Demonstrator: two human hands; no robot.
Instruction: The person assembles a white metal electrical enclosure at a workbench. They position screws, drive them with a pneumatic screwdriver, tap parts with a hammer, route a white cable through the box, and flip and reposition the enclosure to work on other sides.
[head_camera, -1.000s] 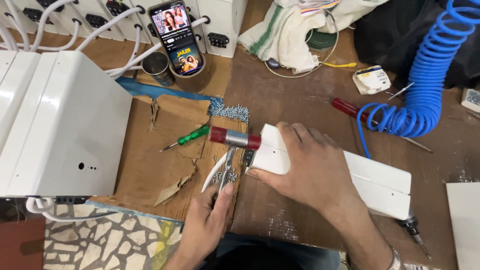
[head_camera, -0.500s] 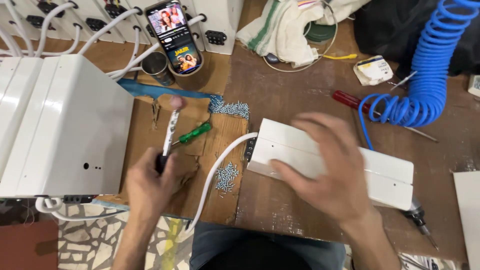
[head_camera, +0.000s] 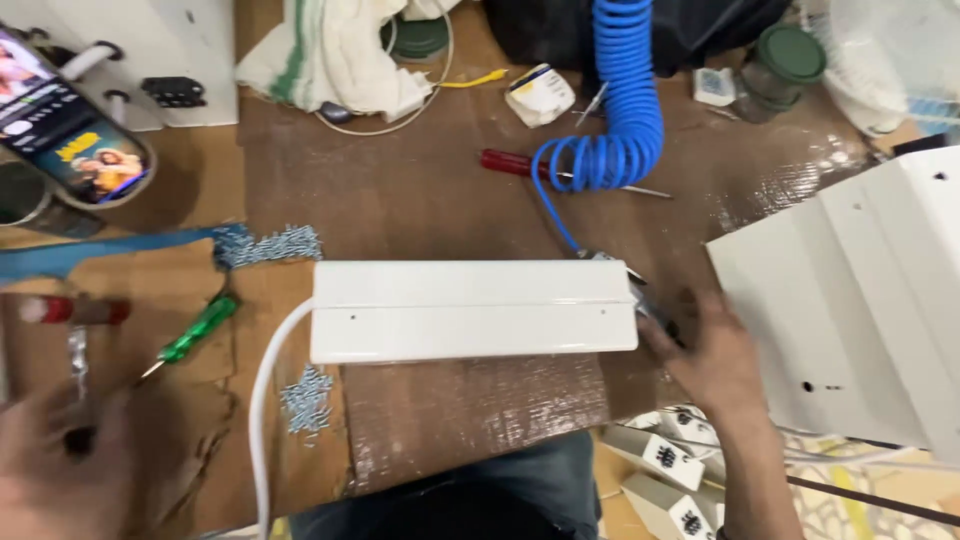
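A long white box (head_camera: 472, 312) lies flat across the middle of the tabletop (head_camera: 420, 200), its length running left to right, with a white cable (head_camera: 266, 400) leaving its left end and curving down toward the near edge.

The right hand (head_camera: 712, 355) is at the box's right end, fingers curled about a dark tool (head_camera: 650, 305) that lies against that end; the grip looks closed, though blur hides how firmly it holds. The left hand (head_camera: 70, 470) is well left of the box, low in view and blurred, closed on a screwdriver (head_camera: 72, 345) with a red handle and metal shaft pointing away from the person.

Just left of the box lies a green screwdriver (head_camera: 195, 332), tilted. A small heap of screws (head_camera: 305, 398) sits below the box's left corner, beside the cable, and a second heap (head_camera: 270, 245) lies above that corner, next to a blue strip (head_camera: 90, 258).

Behind the box a red screwdriver (head_camera: 530, 166) lies under a coiled blue hose (head_camera: 620, 110), whose thin end runs down to the box's right end. Farther back-left is a bundled cloth (head_camera: 340, 55). A phone (head_camera: 70, 130) with a lit screen leans in a cup far left of the box. Right of the box stands a large white panel (head_camera: 860, 300).
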